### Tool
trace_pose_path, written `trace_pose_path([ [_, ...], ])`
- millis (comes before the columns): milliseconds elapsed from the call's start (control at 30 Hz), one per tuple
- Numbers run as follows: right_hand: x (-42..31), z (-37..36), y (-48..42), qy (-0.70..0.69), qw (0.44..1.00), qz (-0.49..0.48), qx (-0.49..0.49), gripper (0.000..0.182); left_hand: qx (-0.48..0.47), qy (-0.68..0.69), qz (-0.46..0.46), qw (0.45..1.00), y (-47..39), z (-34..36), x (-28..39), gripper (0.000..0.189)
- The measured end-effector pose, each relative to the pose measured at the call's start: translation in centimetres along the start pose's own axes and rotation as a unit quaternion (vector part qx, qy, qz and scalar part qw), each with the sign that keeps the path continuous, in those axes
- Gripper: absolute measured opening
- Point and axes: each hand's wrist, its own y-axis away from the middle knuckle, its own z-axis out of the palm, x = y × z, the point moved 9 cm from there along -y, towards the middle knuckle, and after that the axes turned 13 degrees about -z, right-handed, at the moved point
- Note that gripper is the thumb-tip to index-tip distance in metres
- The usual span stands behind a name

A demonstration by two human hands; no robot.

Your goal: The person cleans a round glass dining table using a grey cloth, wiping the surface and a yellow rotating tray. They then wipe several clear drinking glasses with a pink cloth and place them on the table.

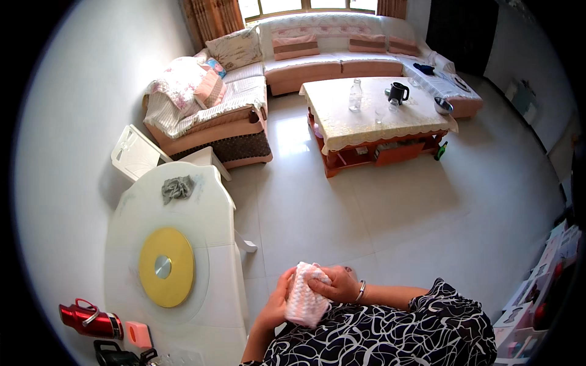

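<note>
A folded pink-and-white textured cloth (306, 297) is held in front of my body. My left hand (276, 299) supports it from the left side, its fingers partly hidden behind the cloth. On the right, my right hand (336, 284) grips the cloth's upper edge with the thumb lying across its front. A silver bracelet (361, 291) circles my right wrist. Just left of my hands is the edge of a white dining table (224, 283), which carries a round yellow turntable (176, 288) with a metal centre.
A crumpled grey cloth (177, 188) lies on the dining table's far end. A red thermos (91, 320) and a pink box (138, 334) stand at its near left. Beyond are a white chair (137, 151), a sofa (302, 72) and a coffee table (334, 123) bearing a black kettle (398, 93).
</note>
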Motion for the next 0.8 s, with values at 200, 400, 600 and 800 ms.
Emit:
trace_pose_path([
  [200, 0.2, -4.5, -0.5, -0.031, 0.992, -0.101, -0.073, 0.036, -0.058, 0.042, -0.132, 0.989, -6.8, 1.4, -2.9, 0.034],
  [400, 6.4, -15.6, 0.3, -0.179, 0.975, 0.042, 0.127, 0.033, -0.177, 0.32, -0.137, 0.921, -16.0, 9.0, 1.5, 0.039],
  [600, 10.0, -23.8, 0.4, -0.407, 0.856, 0.156, 0.277, 0.039, -0.147, 0.224, 0.042, 0.963, -22.1, 13.3, 6.6, 0.074],
  [800, 12.0, -23.1, -1.0, -0.617, 0.728, 0.246, 0.171, 0.05, -0.024, 0.03, 0.271, 0.962, -24.4, 12.3, 11.4, 0.062],
])
